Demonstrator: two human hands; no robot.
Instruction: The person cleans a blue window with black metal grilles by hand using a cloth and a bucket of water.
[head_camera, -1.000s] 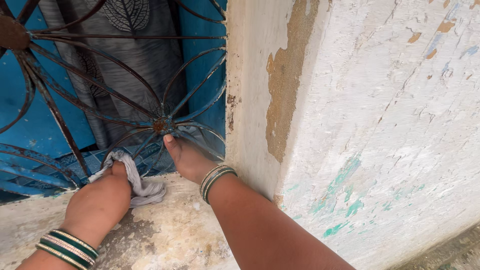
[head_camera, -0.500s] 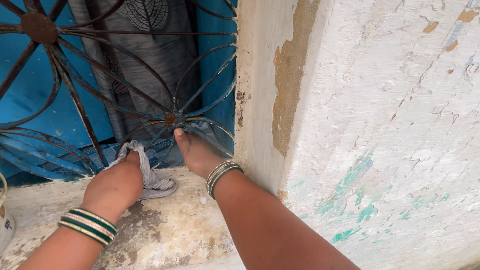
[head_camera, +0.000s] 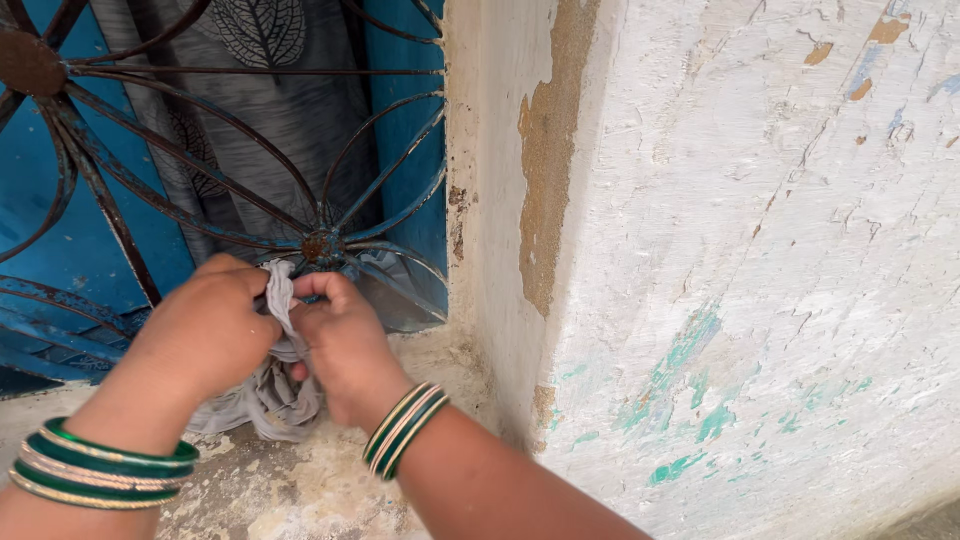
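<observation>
A grey cloth (head_camera: 272, 392) hangs bunched between both my hands, just above the worn window sill (head_camera: 300, 480). My left hand (head_camera: 205, 330) grips its upper part, knuckles up. My right hand (head_camera: 345, 345) pinches the same cloth from the right, fingers closed on its top edge. Both hands are raised in front of the lower centre hub of the blue metal window grille (head_camera: 318, 243). Green and gold bangles sit on both wrists.
Behind the grille hangs a grey leaf-patterned curtain (head_camera: 270, 90) against a blue surface. A white wall corner (head_camera: 520, 200) with peeling paint and teal flecks rises right of the window. The sill is stained and chipped.
Both hands lifted from the sill and came together. The right hand left the grille bars and took hold of the cloth that the left hand had pressed on the sill.
</observation>
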